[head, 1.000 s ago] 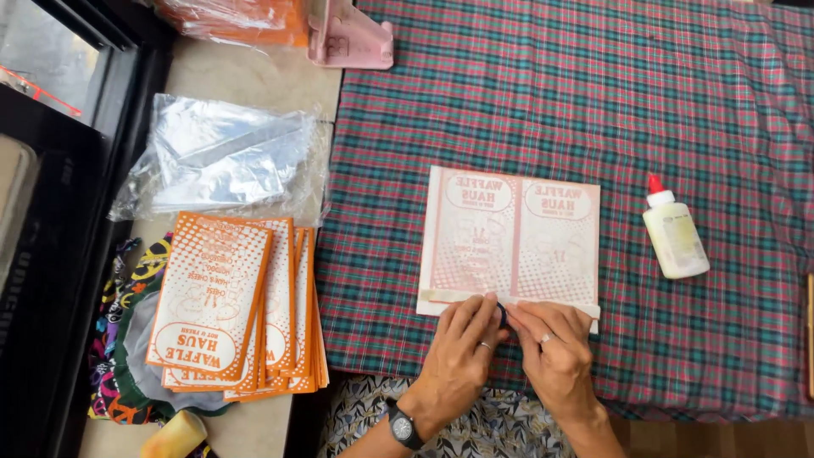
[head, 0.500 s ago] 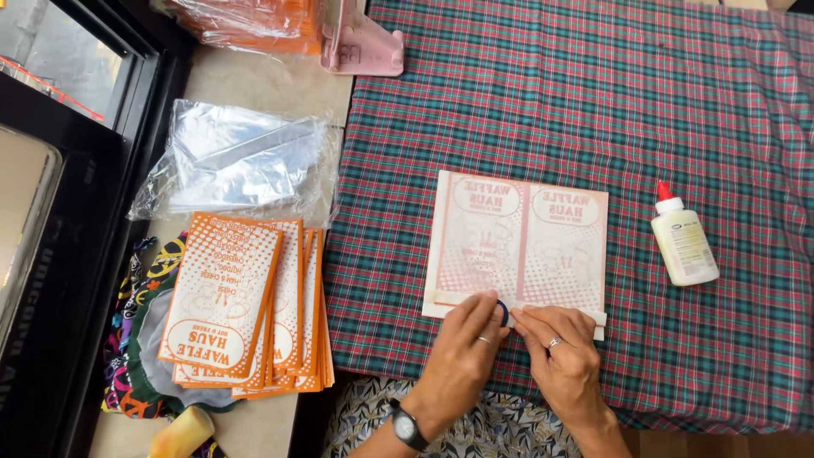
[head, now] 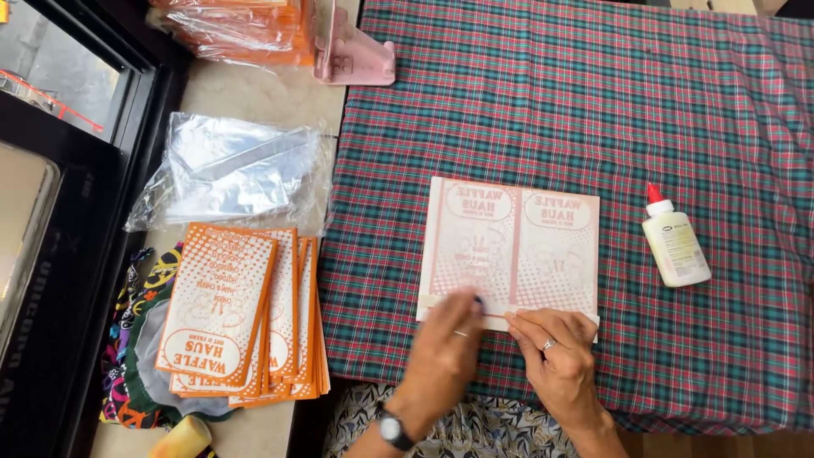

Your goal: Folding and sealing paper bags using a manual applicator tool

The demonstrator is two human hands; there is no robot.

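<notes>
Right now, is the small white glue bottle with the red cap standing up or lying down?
Lying down. The white glue bottle rests on its side on the plaid tablecloth, red cap on, pointing away from the person, right of the pale printed paper sheet.

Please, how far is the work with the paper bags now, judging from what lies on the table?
Done: a stack of finished orange-printed paper bags lies beside the plaid cloth. In hand: the left hand and right hand press the bottom fold of a flat, pale orange-printed paper sheet. The white glue bottle with red cap stands aside, capped. What remains cannot be told.

glue bottle, orange bag stack, clear plastic wrap, plaid cloth
</notes>
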